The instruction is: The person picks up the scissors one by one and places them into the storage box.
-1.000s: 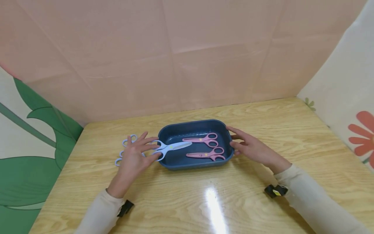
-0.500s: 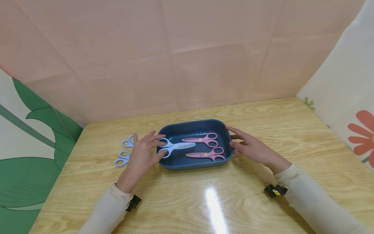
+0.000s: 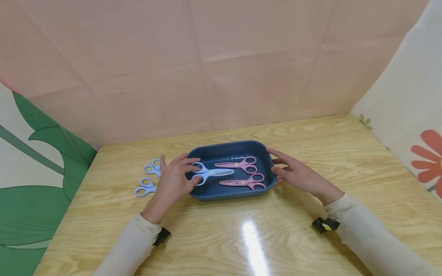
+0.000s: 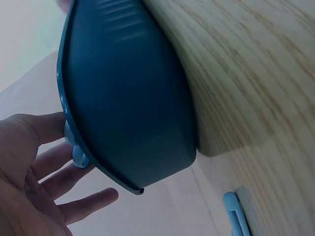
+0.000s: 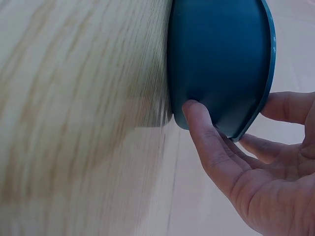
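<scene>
Wood-grain tabletop, white glare streak, creased pink backdrop, green leaf print left, red flower print right

Even, bright light is filling the head view, while a white glare streak is shining on the table. Both wrist views are looking dimmer and cooler, with soft shadows falling beside the blue tray.

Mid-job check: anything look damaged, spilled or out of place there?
One oddity: the nearer pink scissors in the tray end in an open hook on one side, where the farther pink scissors show two closed loops. That could be breakage or the design; I can't tell. The tray sits upright, and I see no spill.
</scene>
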Demonstrator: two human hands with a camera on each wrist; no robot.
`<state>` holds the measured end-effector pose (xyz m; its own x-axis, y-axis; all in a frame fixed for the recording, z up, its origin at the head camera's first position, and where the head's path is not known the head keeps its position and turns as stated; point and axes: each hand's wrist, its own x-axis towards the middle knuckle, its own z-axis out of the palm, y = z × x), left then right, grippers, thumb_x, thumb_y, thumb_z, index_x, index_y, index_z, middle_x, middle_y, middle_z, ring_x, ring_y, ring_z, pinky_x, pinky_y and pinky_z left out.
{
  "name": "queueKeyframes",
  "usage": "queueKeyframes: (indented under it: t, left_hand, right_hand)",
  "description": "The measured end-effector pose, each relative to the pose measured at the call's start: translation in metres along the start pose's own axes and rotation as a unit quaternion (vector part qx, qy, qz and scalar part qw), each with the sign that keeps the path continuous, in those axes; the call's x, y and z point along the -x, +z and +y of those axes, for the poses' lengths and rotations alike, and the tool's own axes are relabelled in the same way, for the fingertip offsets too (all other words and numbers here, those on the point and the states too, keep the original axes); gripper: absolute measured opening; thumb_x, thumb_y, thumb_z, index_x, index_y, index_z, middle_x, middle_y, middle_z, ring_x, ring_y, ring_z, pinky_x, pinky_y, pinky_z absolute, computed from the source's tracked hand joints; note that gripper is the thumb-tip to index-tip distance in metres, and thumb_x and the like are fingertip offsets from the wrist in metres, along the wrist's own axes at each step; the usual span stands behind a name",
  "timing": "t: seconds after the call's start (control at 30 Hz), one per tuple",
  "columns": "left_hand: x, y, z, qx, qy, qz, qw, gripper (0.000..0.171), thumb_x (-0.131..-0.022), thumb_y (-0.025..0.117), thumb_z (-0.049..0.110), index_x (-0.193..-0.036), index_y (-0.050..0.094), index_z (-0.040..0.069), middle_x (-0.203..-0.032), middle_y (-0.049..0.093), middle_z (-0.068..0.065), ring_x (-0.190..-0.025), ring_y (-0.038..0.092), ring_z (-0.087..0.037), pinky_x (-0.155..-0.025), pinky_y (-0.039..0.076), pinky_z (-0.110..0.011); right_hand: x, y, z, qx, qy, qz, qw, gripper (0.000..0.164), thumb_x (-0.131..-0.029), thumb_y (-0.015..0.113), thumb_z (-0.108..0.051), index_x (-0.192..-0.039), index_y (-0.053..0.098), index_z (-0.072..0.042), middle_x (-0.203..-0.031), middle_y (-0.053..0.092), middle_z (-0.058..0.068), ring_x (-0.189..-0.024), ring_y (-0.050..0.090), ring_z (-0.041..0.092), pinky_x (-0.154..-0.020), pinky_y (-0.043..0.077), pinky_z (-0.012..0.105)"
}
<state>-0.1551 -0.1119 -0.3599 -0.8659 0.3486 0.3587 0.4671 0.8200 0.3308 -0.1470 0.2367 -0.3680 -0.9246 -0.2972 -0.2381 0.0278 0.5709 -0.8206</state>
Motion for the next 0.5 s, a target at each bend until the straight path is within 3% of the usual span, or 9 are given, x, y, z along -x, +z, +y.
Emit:
queueKeyframes:
  t: [0.27,0.5]
  left_hand:
    - [-0.0012,0.0048,0.0003,-0.042,0.003,-0.016,0.9990,0.015,-0.073,0.081,0.024,-0.087,0.078,0.022,-0.114,0.071,0.006,-0.125,0.055,-0.023,-0.108,0.016,-0.071]
    - [-0.0006,0.0063,-0.0004,-0.061,0.008,-0.016,0.9980,0.015,-0.071,0.082,0.025,-0.085,0.079,0.022,-0.125,0.065,0.005,-0.129,0.050,-0.027,-0.107,0.023,-0.071]
  right_hand:
    - [0.0001,-0.0005,0.0012,-0.009,-0.006,-0.002,1.000,0.062,-0.100,0.047,-0.024,-0.153,0.016,-0.030,-0.149,0.032,0.027,-0.093,0.066,0.018,-0.086,0.055,0.040]
    - [0.0006,-0.0004,-0.0006,-0.006,-0.003,-0.002,1.000,0.062,-0.100,0.047,-0.025,-0.153,0.016,-0.030,-0.150,0.031,0.027,-0.093,0.066,0.018,-0.086,0.055,0.041]
